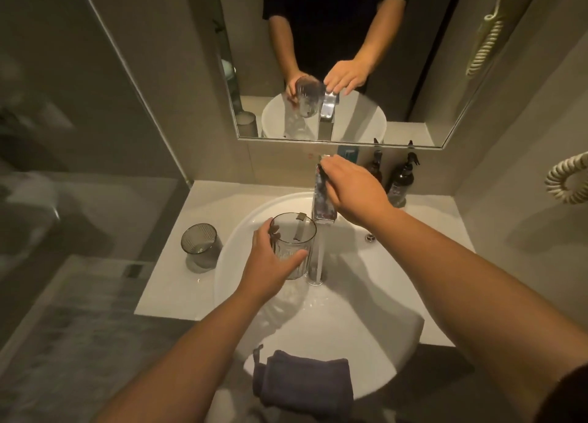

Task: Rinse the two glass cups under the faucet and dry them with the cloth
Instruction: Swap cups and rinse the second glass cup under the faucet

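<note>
My left hand [270, 263] grips a ribbed glass cup [294, 236] upright over the white sink [366, 295], just left of the running water stream [316, 257]. The stream falls beside the cup, not into it. My right hand [353, 190] rests on top of the chrome faucet [321, 200], on its handle. A second ribbed glass cup [200, 243] stands on the counter left of the sink. A dark grey cloth [305, 384] hangs over the sink's near rim.
Two dark pump bottles [402, 177] stand on the counter behind the sink at the right. A mirror [413, 72] covers the wall ahead. A coiled cord [566, 184] hangs at the right wall. A glass partition stands to the left.
</note>
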`<action>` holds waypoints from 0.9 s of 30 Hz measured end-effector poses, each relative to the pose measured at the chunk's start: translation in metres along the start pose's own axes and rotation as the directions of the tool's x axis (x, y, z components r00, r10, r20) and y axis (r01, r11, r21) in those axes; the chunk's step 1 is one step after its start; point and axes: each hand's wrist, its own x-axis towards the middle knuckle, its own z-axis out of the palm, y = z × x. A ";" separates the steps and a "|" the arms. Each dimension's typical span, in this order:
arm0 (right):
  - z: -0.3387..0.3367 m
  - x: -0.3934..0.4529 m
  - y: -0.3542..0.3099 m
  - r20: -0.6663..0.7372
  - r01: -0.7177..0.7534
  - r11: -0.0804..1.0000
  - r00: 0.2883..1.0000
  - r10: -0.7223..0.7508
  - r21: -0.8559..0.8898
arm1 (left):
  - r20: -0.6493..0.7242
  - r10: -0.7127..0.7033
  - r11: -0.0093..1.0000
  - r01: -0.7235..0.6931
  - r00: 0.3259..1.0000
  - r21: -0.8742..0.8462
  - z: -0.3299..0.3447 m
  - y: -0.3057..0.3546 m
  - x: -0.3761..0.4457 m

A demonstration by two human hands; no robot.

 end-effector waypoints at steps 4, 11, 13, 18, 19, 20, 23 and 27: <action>0.005 -0.017 -0.002 0.052 0.028 0.999 0.998 -0.027 -0.026 | 0.018 0.062 0.997 -0.062 0.998 0.038 -0.011 -0.002 -0.005; 0.003 -0.027 -0.014 0.113 -0.060 0.997 0.992 0.054 0.049 | 0.029 0.135 0.986 -0.138 0.990 0.098 -0.033 0.000 -0.018; -0.002 -0.038 -0.023 -0.020 -0.036 0.994 0.999 0.039 0.106 | 0.030 0.154 0.981 -0.157 0.988 0.111 -0.042 0.003 -0.022; -0.004 -0.069 -0.061 -0.013 -0.051 0.915 0.998 0.061 0.401 | 0.051 0.154 0.983 -0.158 0.987 0.096 -0.068 -0.002 -0.030; -0.004 -0.068 -0.067 0.071 -0.089 0.894 0.995 0.064 0.440 | 0.062 0.151 0.983 -0.157 0.987 0.094 -0.072 -0.002 -0.031; -0.006 -0.065 -0.073 0.151 -0.124 0.877 0.987 0.060 0.464 | 0.071 0.150 0.983 -0.157 0.986 0.095 -0.076 -0.003 -0.033; -0.011 -0.049 -0.085 0.358 -0.211 0.794 0.934 -0.010 0.571 | 0.091 0.148 0.981 -0.158 0.985 0.110 -0.086 -0.001 -0.040; -0.015 -0.029 -0.096 0.431 -0.195 0.707 0.886 -0.171 0.680 | 0.103 0.176 0.972 -0.189 0.979 0.139 -0.101 0.003 -0.049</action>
